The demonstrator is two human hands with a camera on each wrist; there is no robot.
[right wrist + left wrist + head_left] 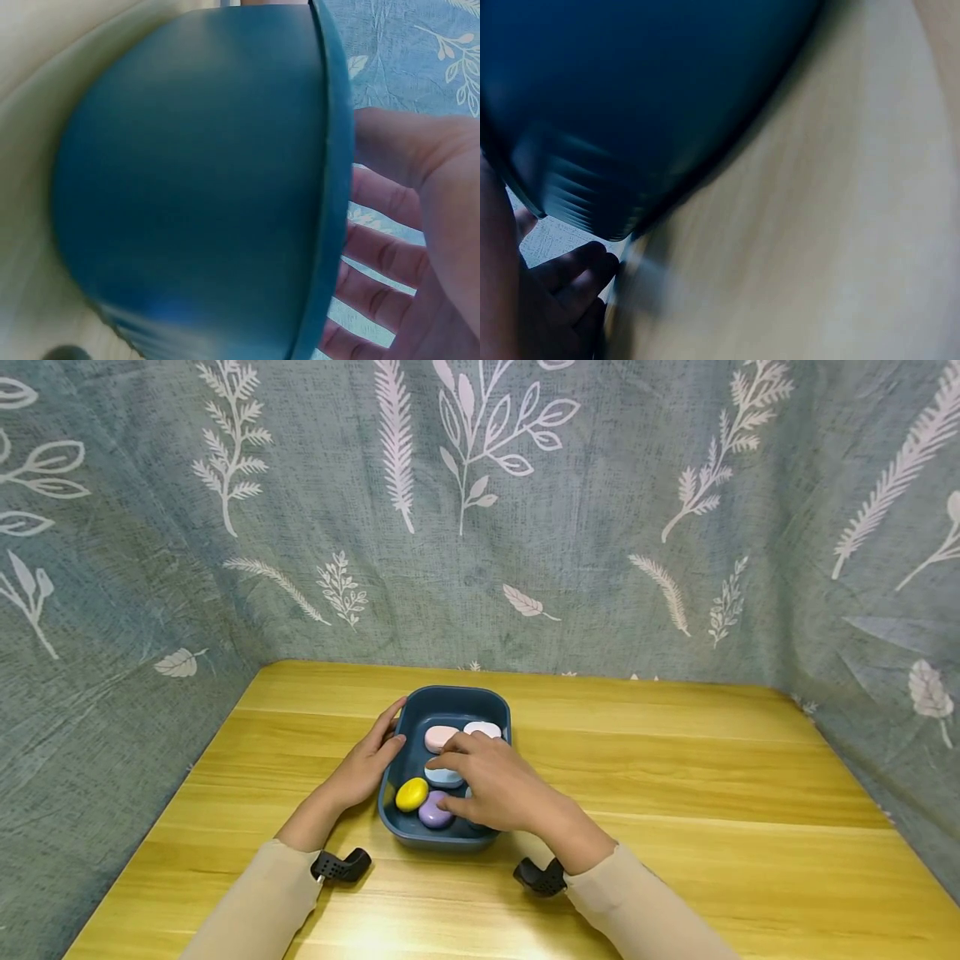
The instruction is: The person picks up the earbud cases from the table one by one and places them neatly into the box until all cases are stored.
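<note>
Left hand (369, 766) braces the tub (420, 706) wall, fingers straight — right hand (491, 785) hovers spread-fingered above the pebbles (423, 802).

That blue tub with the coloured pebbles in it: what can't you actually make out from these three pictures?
- Head view: the right hand covers part of the blue tub, so the pebble count and whether its fingers grip one stay hidden.
- Left wrist view: blurred; only the tub's outer wall and some fingertips show.
- Right wrist view: the tub's outer wall blocks its contents.
- Both sleeves are cut off by the head view's bottom edge.
</note>
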